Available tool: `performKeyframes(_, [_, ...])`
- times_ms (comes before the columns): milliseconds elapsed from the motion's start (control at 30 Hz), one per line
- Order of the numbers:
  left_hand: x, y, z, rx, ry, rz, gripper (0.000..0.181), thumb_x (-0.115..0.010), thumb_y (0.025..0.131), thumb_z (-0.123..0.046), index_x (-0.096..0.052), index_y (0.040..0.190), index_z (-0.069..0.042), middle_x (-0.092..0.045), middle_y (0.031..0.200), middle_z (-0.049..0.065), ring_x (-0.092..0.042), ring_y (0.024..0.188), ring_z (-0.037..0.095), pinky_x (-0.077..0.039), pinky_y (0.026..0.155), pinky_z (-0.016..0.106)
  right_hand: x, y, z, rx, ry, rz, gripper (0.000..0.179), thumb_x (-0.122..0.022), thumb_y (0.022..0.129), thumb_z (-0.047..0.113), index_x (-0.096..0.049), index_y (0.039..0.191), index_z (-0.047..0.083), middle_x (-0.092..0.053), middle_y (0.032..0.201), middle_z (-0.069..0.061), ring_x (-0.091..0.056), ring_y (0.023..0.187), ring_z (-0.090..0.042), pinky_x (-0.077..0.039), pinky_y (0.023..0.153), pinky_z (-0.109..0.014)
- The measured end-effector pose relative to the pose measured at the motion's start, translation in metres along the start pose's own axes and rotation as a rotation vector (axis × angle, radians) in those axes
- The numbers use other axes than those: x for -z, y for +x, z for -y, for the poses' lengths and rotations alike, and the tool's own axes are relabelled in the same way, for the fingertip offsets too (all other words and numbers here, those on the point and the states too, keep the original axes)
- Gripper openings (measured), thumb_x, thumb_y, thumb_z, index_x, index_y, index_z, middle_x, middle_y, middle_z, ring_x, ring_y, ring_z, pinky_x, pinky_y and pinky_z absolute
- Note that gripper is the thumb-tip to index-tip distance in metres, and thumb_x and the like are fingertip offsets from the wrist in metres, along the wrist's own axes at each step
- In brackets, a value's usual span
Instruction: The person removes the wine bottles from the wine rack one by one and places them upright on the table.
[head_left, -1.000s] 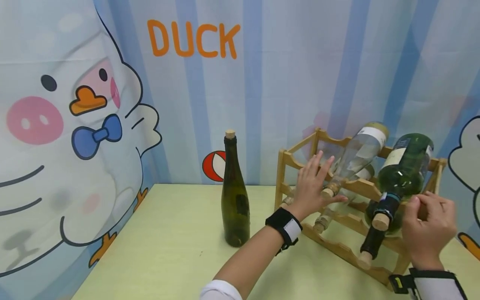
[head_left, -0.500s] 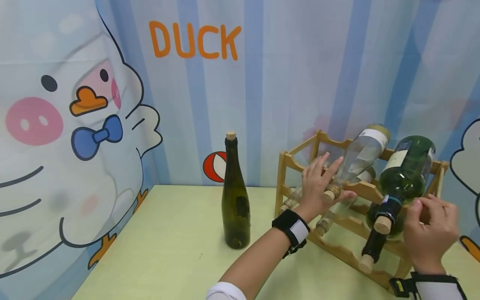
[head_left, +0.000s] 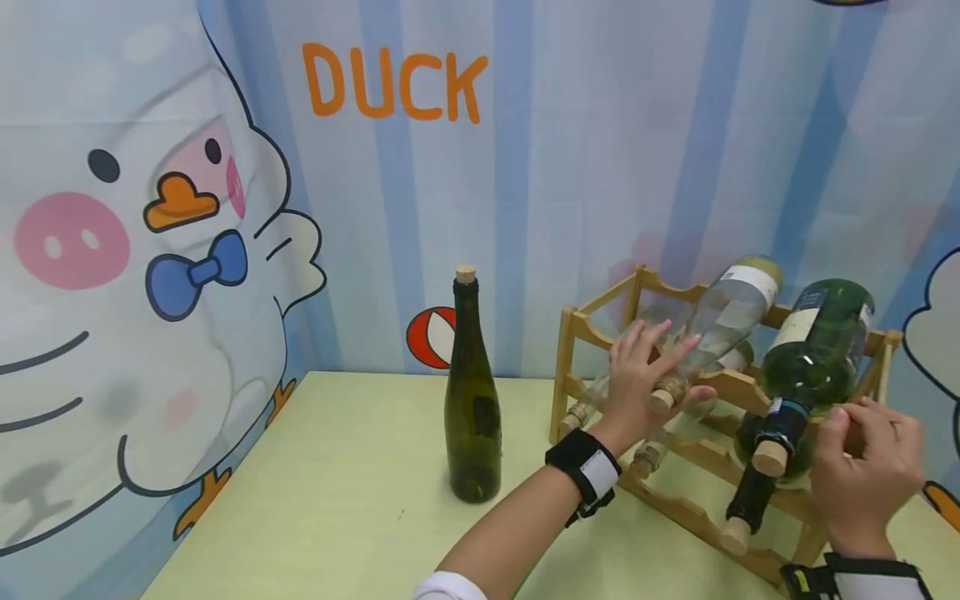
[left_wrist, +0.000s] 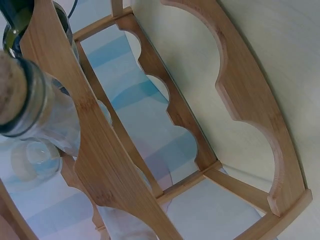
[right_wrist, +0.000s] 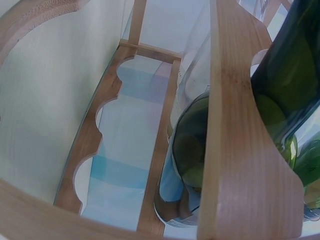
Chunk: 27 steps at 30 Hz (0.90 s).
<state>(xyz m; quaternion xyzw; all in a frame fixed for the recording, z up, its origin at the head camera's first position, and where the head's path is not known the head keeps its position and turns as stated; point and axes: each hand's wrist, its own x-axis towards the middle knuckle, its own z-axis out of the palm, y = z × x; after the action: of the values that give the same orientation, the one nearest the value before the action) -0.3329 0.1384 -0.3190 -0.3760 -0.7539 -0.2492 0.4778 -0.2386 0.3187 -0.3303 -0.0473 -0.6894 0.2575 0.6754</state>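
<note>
A wooden bottle rack [head_left: 731,387] holds several corked bottles lying neck-forward. My left hand [head_left: 633,383] is at its upper front, fingers spread and fairly straight, behind the neck of a clear bottle [head_left: 735,300] on the top tier. The thumb reaches past the right of that neck; contact with the glass cannot be told. My right hand [head_left: 870,467] holds the rack's right front side with curled fingers, beside a green bottle [head_left: 817,333]. Close to the left wrist view stands a cork [left_wrist: 11,90]. Neither wrist view clearly shows its hand's fingers.
A dark green corked bottle [head_left: 472,417] stands upright on the pale table [head_left: 345,500], left of the rack. Below the green bottle another dark-necked bottle [head_left: 750,500] lies on a lower tier. A printed curtain [head_left: 600,125] hangs behind the table.
My left hand has shifted slightly right, its thumb now further past the clear bottle's neck. My right hand keeps its place at the rack. The head view has tilted slightly.
</note>
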Motion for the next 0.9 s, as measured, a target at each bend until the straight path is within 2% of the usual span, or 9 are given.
performKeyframes(133, [0.006, -0.004, 0.001, -0.01, -0.09, -0.016, 0.053, -0.07, 0.075, -0.036, -0.055, 0.122, -0.019, -0.045, 0.132, 0.011, -0.034, 0.129, 0.032, -0.031, 0.102, 0.049, -0.001, -0.001, 0.002, 0.0, 0.005, 0.006, 0.037, -0.046, 0.083, 0.019, -0.057, 0.08, -0.016, -0.05, 0.087, -0.032, -0.048, 0.085, -0.045, -0.02, 0.074, -0.003])
performKeyframes(233, [0.012, -0.005, 0.0, -0.013, -0.179, -0.038, 0.047, -0.072, 0.074, -0.03, -0.058, 0.117, -0.016, -0.048, 0.13, 0.012, -0.035, 0.129, 0.03, -0.03, 0.103, 0.047, -0.002, 0.0, 0.003, 0.003, 0.006, 0.012, 0.037, -0.045, 0.083, 0.019, -0.057, 0.08, -0.016, -0.049, 0.087, -0.032, -0.049, 0.085, -0.045, -0.021, 0.074, -0.004])
performKeyframes(333, [0.018, -0.007, 0.0, -0.04, -0.235, -0.053, 0.041, -0.072, 0.073, -0.026, -0.061, 0.112, -0.014, -0.05, 0.128, 0.012, -0.038, 0.127, 0.025, -0.03, 0.104, 0.044, -0.001, 0.0, 0.003, 0.002, -0.01, 0.01, 0.037, -0.045, 0.083, 0.019, -0.057, 0.08, -0.016, -0.05, 0.087, -0.032, -0.05, 0.087, -0.045, -0.019, 0.075, -0.002])
performKeyframes(467, [0.028, -0.008, 0.0, -0.082, -0.302, -0.074, 0.038, -0.071, 0.073, -0.02, -0.062, 0.108, -0.01, -0.054, 0.123, 0.013, -0.043, 0.124, 0.021, -0.032, 0.103, 0.041, 0.0, 0.0, 0.001, 0.008, -0.015, 0.01, 0.037, -0.046, 0.083, 0.019, -0.057, 0.08, -0.016, -0.051, 0.087, -0.032, -0.05, 0.087, -0.045, -0.021, 0.073, -0.006])
performKeyframes(567, [0.037, -0.007, -0.001, -0.08, -0.383, -0.069, 0.036, -0.07, 0.074, -0.015, -0.061, 0.108, -0.008, -0.056, 0.121, 0.014, -0.045, 0.123, 0.02, -0.033, 0.104, 0.038, 0.0, -0.001, -0.001, 0.014, -0.007, 0.008, 0.036, -0.046, 0.082, 0.019, -0.057, 0.079, -0.016, -0.051, 0.087, -0.032, -0.049, 0.086, -0.045, -0.019, 0.071, -0.009])
performKeyframes(700, [0.047, -0.008, -0.003, -0.046, -0.512, -0.031, 0.034, -0.067, 0.076, -0.009, -0.059, 0.109, -0.004, -0.054, 0.122, 0.016, -0.046, 0.122, 0.018, -0.035, 0.103, 0.028, -0.001, -0.001, 0.0, -0.002, 0.007, 0.002, 0.036, -0.048, 0.082, 0.018, -0.057, 0.079, -0.016, -0.051, 0.088, -0.033, -0.05, 0.088, -0.044, -0.022, 0.076, -0.004])
performKeyframes(833, [0.053, -0.01, -0.003, -0.094, -0.539, -0.051, 0.032, -0.065, 0.077, -0.005, -0.058, 0.108, -0.001, -0.055, 0.12, 0.02, -0.05, 0.118, 0.021, -0.039, 0.098, 0.019, 0.0, -0.001, 0.001, -0.016, 0.017, 0.002, 0.036, -0.048, 0.082, 0.019, -0.058, 0.079, -0.016, -0.051, 0.088, -0.033, -0.05, 0.089, -0.045, -0.02, 0.078, 0.001])
performKeyframes(900, [0.055, -0.012, -0.003, -0.123, -0.523, -0.074, 0.031, -0.065, 0.077, -0.004, -0.058, 0.107, -0.001, -0.056, 0.119, 0.02, -0.052, 0.116, 0.022, -0.04, 0.097, 0.02, 0.001, 0.0, 0.001, -0.019, 0.021, 0.001, 0.036, -0.048, 0.082, 0.019, -0.058, 0.08, -0.016, -0.051, 0.089, -0.033, -0.051, 0.089, -0.045, -0.02, 0.078, 0.003])
